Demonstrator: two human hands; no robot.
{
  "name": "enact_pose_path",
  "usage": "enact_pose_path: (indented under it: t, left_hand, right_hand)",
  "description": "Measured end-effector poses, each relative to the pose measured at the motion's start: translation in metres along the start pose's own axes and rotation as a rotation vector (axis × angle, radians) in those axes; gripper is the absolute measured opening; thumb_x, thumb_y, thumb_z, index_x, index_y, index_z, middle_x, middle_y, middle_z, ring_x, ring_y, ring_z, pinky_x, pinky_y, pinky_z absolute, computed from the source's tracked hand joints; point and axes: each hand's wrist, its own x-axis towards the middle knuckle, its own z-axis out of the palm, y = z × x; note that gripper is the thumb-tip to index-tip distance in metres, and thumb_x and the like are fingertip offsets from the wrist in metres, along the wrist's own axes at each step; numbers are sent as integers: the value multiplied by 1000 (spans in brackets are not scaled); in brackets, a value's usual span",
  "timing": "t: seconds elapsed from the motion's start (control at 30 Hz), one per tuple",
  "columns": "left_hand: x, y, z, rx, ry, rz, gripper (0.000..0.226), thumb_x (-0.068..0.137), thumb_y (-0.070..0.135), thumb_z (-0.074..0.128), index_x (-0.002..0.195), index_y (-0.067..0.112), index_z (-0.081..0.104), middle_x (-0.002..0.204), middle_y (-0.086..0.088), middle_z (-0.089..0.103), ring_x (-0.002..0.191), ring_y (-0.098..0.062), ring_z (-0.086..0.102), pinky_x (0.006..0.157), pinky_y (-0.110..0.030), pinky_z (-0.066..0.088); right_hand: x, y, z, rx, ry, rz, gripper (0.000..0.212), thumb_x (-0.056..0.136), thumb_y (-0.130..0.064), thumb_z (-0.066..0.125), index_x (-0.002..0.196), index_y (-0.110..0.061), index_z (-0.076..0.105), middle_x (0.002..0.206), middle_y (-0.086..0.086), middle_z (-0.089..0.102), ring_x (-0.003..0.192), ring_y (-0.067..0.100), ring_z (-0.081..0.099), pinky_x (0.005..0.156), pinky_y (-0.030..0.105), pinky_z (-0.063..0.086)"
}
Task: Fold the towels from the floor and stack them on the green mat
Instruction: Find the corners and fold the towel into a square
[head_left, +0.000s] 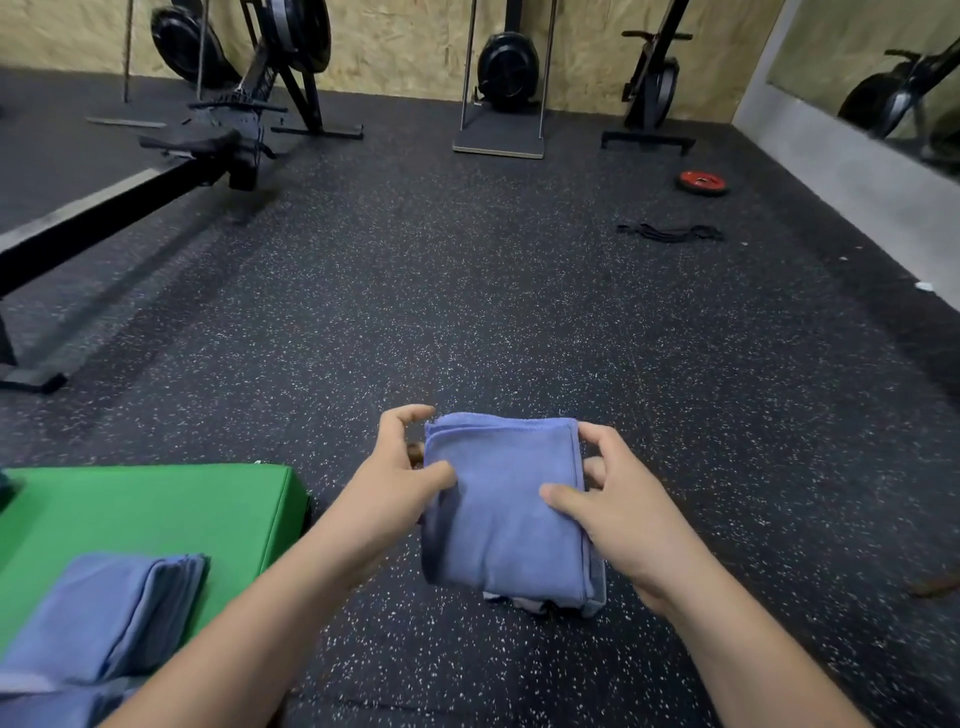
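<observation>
Blue folded towel (506, 509) sits between both grips, over the black speckled rubber floor (467, 312). It's right of the green mat (156, 504), apart from it.

- Left grip (400, 478): grasping the towel's left edge, thumb on top, fingers curled at the far-left corner.
- Right grip (618, 514): grasping the right edge, thumb flat on top, fingers wrapped round the side.
- Towel is a neat rectangle with layered edges showing at the far and right sides. Something pale pokes out under its near edge, can't tell what.
- Stack of folded blue towels (109, 618) lies on the mat's near part, well left of both grips.

Background: rowing machine (156, 171) far left, red weight plate (702, 182) and black bands (670, 232) on the floor far right.
</observation>
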Motion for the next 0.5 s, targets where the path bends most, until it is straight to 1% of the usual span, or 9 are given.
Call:
enact_pose_path:
  t: [0.07, 0.17, 0.2, 0.27, 0.37, 0.4, 0.43, 0.5]
  left_hand:
    - [0, -8, -8, -8, -4, -16, 65, 75, 22, 67, 128, 55, 47, 116, -8, 77, 90, -21, 68, 79, -46, 51]
    - [0, -13, -22, -35, 45, 9, 59, 88, 16, 73, 129, 51, 48, 117, -10, 75, 90, -19, 65, 75, -44, 51]
    - [-1, -13, -28, -50, 62, 20, 58, 91, 15, 74, 129, 50, 48, 115, -10, 74, 89, -19, 65, 72, -43, 51]
    - [-3, -13, -47, -62, 93, 44, 59, 92, 15, 77, 131, 48, 48, 104, -6, 75, 83, -20, 62, 64, -38, 48]
    - [-13, -10, -85, -48, 133, 47, 64, 92, 13, 80, 135, 44, 46, 87, 2, 70, 70, -19, 55, 53, -32, 42]
    - [-15, -6, -87, -40, 117, 53, 63, 92, 12, 80, 136, 43, 46, 85, 4, 69, 68, -18, 54, 52, -30, 42]
    - [-19, -3, -94, -30, 117, 54, 62, 93, 12, 79, 136, 42, 47, 84, 5, 68, 69, -17, 55, 51, -29, 43]
    - [-31, -3, -115, -27, 160, 46, 60, 93, 12, 79, 136, 40, 49, 85, 6, 66, 72, -16, 55, 50, -26, 43]
  right_hand:
    - [2, 0, 7, 3, 1, 14, 57, 94, -18, 77, 139, -42, 52, 109, -8, 78, 97, 10, 76, 96, 50, 60]
    - [6, 0, 21, 106, 7, 52, 60, 92, -18, 81, 142, -35, 53, 111, -6, 79, 99, 13, 78, 98, 53, 60]
    - [7, 1, 26, 158, 1, 75, 63, 91, -17, 82, 144, -32, 53, 113, -5, 79, 102, 14, 78, 99, 53, 60]
    - [7, -1, 38, 272, -38, 107, 63, 91, -9, 82, 145, -27, 53, 118, -2, 79, 107, 18, 78, 99, 52, 61]
    - [1, -10, 68, 328, -181, 116, 59, 95, 3, 72, 140, -31, 55, 117, 0, 80, 110, 25, 77, 90, 50, 63]
    - [-4, -10, 71, 324, -200, 117, 60, 96, 5, 70, 140, -33, 54, 117, 0, 80, 111, 26, 77, 90, 52, 63]
    - [-6, -11, 79, 312, -226, 109, 62, 97, 6, 68, 142, -33, 53, 117, 1, 80, 113, 27, 76, 93, 55, 62]
    - [-7, -16, 102, 300, -277, 110, 66, 98, 8, 66, 146, -33, 49, 117, 0, 80, 115, 25, 75, 98, 57, 60]
